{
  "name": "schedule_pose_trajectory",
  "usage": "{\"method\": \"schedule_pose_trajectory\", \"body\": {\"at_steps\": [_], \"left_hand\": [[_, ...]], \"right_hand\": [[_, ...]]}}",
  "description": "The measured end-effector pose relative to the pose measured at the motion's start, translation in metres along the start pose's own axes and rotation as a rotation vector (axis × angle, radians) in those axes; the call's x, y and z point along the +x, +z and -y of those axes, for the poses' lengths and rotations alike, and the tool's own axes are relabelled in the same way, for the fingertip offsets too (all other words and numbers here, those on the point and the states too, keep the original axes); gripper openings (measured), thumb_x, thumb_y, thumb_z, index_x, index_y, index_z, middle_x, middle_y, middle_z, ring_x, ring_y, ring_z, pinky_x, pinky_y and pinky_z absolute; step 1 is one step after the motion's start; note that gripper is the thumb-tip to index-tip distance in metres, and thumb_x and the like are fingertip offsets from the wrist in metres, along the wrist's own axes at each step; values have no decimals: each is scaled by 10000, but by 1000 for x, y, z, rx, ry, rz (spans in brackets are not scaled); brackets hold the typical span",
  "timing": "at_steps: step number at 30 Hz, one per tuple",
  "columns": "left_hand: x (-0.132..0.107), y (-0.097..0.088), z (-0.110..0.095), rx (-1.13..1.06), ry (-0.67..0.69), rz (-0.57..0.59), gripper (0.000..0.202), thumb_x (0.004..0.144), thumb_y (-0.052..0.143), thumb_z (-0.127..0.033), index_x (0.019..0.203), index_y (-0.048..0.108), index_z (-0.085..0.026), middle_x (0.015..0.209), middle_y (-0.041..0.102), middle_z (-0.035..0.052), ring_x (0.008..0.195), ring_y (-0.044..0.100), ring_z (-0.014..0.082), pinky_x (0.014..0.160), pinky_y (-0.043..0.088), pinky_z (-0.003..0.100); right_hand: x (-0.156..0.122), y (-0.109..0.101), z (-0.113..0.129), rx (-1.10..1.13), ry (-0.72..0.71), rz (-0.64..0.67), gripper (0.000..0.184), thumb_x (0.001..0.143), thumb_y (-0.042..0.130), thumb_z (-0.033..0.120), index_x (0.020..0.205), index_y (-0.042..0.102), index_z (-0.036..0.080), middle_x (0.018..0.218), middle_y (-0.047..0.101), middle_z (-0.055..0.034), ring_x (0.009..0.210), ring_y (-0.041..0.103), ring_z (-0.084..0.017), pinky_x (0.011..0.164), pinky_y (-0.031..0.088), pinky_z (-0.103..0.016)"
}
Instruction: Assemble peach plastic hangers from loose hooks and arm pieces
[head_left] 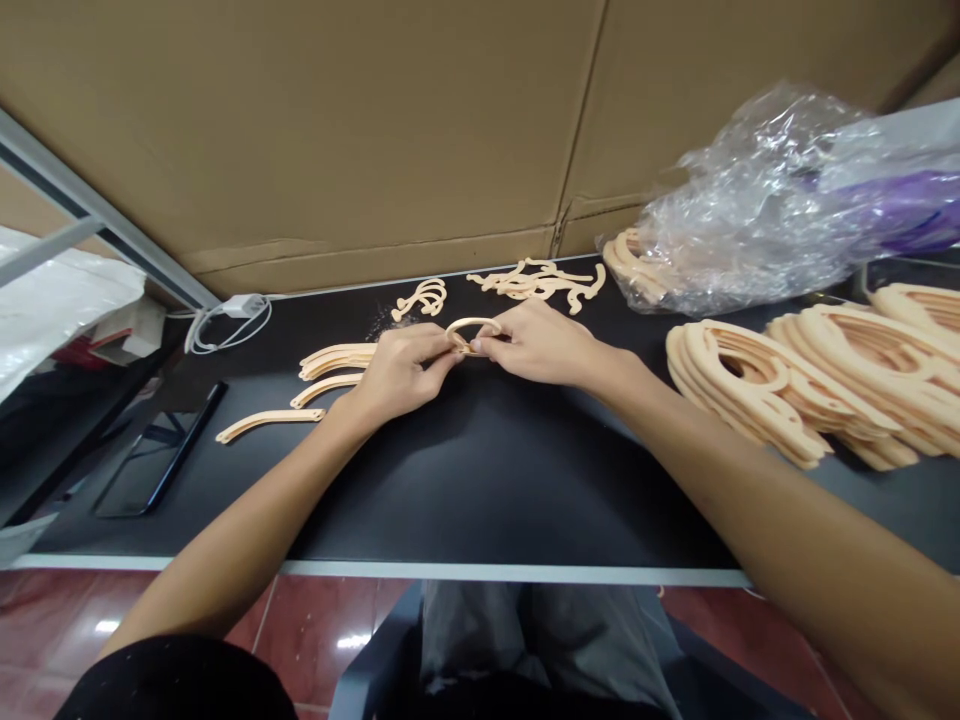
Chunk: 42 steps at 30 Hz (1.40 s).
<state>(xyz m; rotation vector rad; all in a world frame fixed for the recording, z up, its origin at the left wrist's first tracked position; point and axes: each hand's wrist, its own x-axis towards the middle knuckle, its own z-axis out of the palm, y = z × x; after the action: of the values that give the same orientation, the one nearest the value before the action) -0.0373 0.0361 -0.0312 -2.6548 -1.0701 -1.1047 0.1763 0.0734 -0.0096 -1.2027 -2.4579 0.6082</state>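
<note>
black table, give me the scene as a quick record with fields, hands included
surface: black table
left hand: holding one side of a curved cream piece
right hand: holding its other side
left side: phone, white cable, cream strips
far edge: small bent pieces
right side: stacked cream pieces, clear plastic bag

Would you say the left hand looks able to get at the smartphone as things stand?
Probably yes: the smartphone lies uncovered on the black tabletop, though the left hand would likely have to release the curved beige piece first.
</note>
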Motion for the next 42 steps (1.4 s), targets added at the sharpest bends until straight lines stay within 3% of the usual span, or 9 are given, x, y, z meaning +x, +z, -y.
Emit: {"method": "schedule_pose_trajectory", "body": {"at_steps": [8, 16, 21, 27, 34, 42], "left_hand": [[-1, 1, -2, 53, 71, -38, 149, 919, 635, -139, 840, 762, -137, 766, 763, 59, 657, 703, 131, 611, 534, 214], [-3, 1, -2, 179, 121, -96, 160, 938, 614, -155, 874, 761, -145, 770, 762, 69, 660, 694, 133, 607, 536, 223], [-5, -2, 3, 168, 120, -163, 114, 916, 660, -163, 917, 774, -168, 876, 797, 76, 761, 744, 158, 686, 581, 239], [-3, -3, 7, 127, 38, -237, 108, 916, 683, -214, 958, 779, -191, 930, 808, 66, 801, 764, 169, 755, 611, 270], [-1, -3, 8, 85, 27, -231, 128, 902, 726, -307, 873, 769, -190, 899, 800, 65, 799, 756, 177, 740, 621, 293], [-4, -3, 12, -33, 131, -246, 37, 866, 754, -174, 898, 772, -176, 919, 804, 81, 855, 772, 187, 760, 629, 289]], "right_hand": [[-5, -1, 11, -153, 34, -13, 322, 923, 493, 340, 795, 762, 217, 749, 692, -67, 653, 560, -171, 572, 283, -300], [-1, -1, 7, 30, 29, -19, 281, 899, 532, 293, 694, 700, 199, 656, 603, -23, 579, 446, -129, 571, 297, -298], [-2, -3, 10, -42, -32, -79, 275, 929, 510, 271, 846, 765, 208, 791, 698, -57, 694, 540, -161, 612, 302, -307], [-1, -1, 12, -161, -123, -160, 352, 994, 461, 302, 905, 777, 175, 949, 756, -99, 854, 611, -207, 694, 315, -335], [1, -1, 6, -62, -168, -220, 324, 976, 521, 302, 969, 828, 198, 898, 753, -69, 842, 595, -189, 720, 336, -320], [5, 4, 1, 167, -162, -225, 255, 899, 627, 330, 819, 831, 199, 779, 734, -36, 713, 570, -142, 689, 363, -299]]}}
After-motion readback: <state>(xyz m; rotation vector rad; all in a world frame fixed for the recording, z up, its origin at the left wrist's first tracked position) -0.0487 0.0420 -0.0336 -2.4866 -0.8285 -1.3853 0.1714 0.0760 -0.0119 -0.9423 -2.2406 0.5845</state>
